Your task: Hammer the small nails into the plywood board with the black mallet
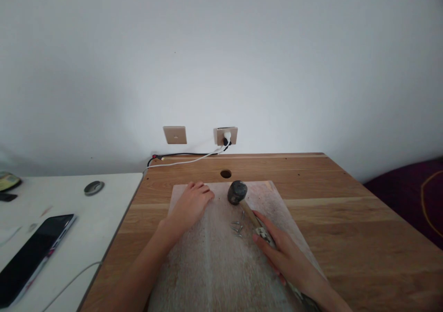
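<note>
A pale, worn wooden board (214,266) lies on a brown wooden desk (346,219). My left hand (190,206) rests flat on the board's far left part, fingers together, holding nothing. My right hand (282,252) lies over the handle of a hammer (242,199), fingers wrapped on the shaft. The hammer's dark head sits on the board near its far edge. Several small nails (238,225) lie loose on the board just left of the handle, between my two hands.
A white table (69,238) adjoins the desk on the left, with a dark tablet (34,254), a white cable (74,279) and a small round lid (93,187). Wall sockets (225,135) with a plugged charger sit behind. The desk has a round hole (225,174).
</note>
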### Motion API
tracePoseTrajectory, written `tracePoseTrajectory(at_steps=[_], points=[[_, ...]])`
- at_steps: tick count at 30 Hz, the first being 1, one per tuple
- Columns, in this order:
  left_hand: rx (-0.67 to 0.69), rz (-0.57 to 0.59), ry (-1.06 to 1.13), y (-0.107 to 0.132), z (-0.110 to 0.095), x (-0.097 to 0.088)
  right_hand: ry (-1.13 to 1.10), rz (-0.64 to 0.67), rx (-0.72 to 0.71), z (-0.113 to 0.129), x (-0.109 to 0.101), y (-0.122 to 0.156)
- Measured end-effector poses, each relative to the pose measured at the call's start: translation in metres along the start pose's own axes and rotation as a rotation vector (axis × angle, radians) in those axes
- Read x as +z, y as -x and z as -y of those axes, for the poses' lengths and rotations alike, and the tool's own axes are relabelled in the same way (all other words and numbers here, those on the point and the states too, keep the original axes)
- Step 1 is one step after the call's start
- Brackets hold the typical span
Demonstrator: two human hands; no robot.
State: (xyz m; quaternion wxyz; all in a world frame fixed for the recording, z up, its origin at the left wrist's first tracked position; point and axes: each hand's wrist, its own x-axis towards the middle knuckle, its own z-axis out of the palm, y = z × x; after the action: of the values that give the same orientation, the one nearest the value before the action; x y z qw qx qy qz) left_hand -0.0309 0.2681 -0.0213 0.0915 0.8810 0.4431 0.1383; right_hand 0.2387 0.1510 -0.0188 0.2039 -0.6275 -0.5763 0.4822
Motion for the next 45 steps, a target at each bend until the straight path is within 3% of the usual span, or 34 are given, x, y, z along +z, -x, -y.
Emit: tracePoseTrajectory(at_steps=[3,10,16,22,33,45], points=[[-0.057,0.001,0.165,-0.002,0.003,0.009,-0.014,-0.006,0.017,0.002,0.0,0.001],[-0.245,-0.14,0.534,0.002,0.011,0.026,-0.086,0.041,-0.037,0.012,0.008,-0.005],[-0.227,-0.185,0.499,0.001,0.01,0.022,-0.045,0.065,-0.065,0.031,0.015,-0.009],[-0.256,-0.189,0.598,0.001,0.007,0.02,-0.062,0.07,-0.059,0.038,0.017,-0.008],[-0.285,-0.19,0.586,0.0,0.012,0.03,0.004,0.069,-0.079,0.029,0.022,-0.01],[-0.252,-0.204,0.519,0.004,0.006,0.024,0.014,0.07,-0.05,0.025,0.019,-0.01]])
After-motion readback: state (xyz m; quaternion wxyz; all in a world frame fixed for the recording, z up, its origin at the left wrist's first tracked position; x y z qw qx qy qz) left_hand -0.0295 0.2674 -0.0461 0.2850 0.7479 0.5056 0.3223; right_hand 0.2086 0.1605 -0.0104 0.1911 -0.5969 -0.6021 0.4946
